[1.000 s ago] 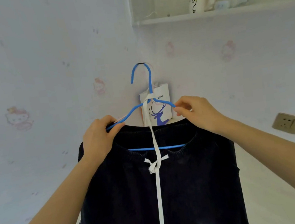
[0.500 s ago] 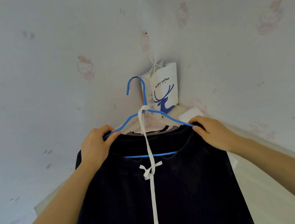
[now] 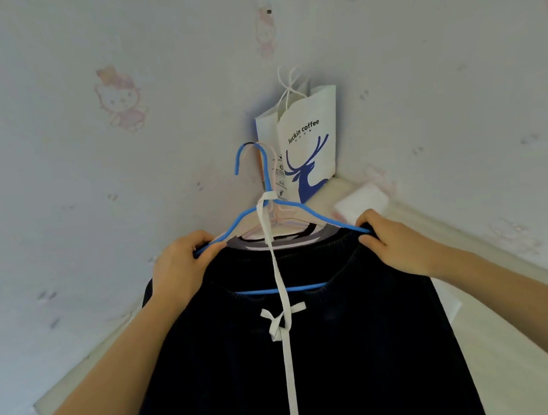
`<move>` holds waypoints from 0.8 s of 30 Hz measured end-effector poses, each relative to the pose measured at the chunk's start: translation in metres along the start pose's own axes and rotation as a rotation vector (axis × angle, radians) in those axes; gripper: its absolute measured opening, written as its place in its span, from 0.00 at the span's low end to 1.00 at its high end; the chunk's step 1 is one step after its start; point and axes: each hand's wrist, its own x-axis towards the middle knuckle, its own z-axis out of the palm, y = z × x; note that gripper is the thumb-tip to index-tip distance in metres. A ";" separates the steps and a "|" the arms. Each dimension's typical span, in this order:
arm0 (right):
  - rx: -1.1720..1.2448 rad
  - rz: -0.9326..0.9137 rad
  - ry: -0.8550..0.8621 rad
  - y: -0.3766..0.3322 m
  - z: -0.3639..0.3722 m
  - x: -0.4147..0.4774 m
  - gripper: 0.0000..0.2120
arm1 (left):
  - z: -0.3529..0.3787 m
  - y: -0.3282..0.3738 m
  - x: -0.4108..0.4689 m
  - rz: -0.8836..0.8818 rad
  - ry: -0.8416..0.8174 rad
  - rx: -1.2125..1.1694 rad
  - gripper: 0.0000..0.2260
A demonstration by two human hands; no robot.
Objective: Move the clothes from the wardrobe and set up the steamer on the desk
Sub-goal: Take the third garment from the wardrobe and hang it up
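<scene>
The fingers (image 3: 202, 240) of the left hand (image 3: 180, 270) curl round the left arm of the blue hanger (image 3: 315, 214), and the right hand (image 3: 396, 247) pinches the hanger's right tip between thumb and fingers. From it hangs the dark garment (image 3: 301, 359), held up between both hands, its white drawstring (image 3: 287, 361) looped over the hanger's neck and trailing down the front. Just behind it a pink hanger (image 3: 278, 213) carries another piece, and a paper bag (image 3: 310, 147) hangs in the corner of the wall (image 3: 91, 195). Whether the blue hook rests on anything I cannot tell. I judge the clothes-moving part to be nearly done for this garment. No steamer shows, so setting it up on the desk is all left to do.
</scene>
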 end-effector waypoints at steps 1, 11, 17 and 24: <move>-0.015 -0.012 0.016 0.000 -0.004 0.006 0.03 | 0.000 0.001 0.006 0.001 0.003 -0.009 0.06; -0.075 -0.006 0.192 -0.002 -0.057 0.105 0.08 | -0.006 0.015 0.127 0.037 0.007 -0.039 0.08; -0.053 0.023 0.098 0.038 -0.002 0.134 0.10 | 0.047 -0.026 0.136 -0.074 -0.146 0.015 0.09; -0.022 0.146 -0.045 0.082 0.048 0.170 0.08 | 0.101 -0.062 0.148 -0.191 -0.221 -0.003 0.09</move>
